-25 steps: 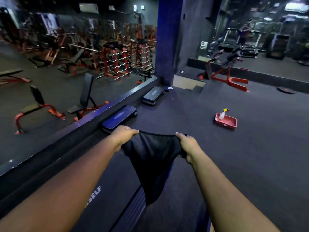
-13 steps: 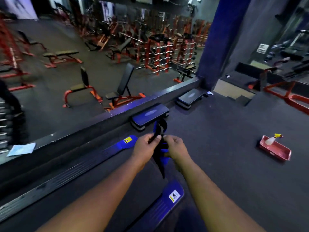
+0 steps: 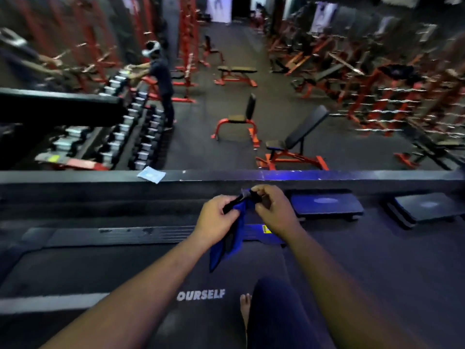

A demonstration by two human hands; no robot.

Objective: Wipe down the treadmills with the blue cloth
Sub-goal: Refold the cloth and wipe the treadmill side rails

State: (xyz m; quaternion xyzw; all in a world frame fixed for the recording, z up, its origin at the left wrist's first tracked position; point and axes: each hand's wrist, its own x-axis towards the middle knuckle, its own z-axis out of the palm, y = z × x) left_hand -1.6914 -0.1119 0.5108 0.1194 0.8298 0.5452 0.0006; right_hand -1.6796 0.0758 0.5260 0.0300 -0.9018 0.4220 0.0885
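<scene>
The blue cloth (image 3: 232,235) hangs bunched between my two hands in the middle of the view. My left hand (image 3: 217,221) grips its upper part from the left. My right hand (image 3: 273,210) pinches the top corner from the right. Below them lies the treadmill belt (image 3: 141,273), dark with the white letters "OURSELF". The treadmill's side rail (image 3: 120,234) runs across behind the belt, with a blue end cap partly hidden by the cloth and my right wrist. My bare foot and leg stand on the belt at the bottom.
A low black ledge (image 3: 302,176) crosses the view, with a pale cloth (image 3: 151,174) on it. Two aerobic step platforms (image 3: 327,204) lie at the right. Beyond the ledge are red benches (image 3: 237,122), dumbbell racks (image 3: 130,132) and a person (image 3: 161,81).
The view has swung left. The cloth, spread wide between my hands a second ago, is now gathered with my hands close together. The red tray with the spray bottle has left the view.
</scene>
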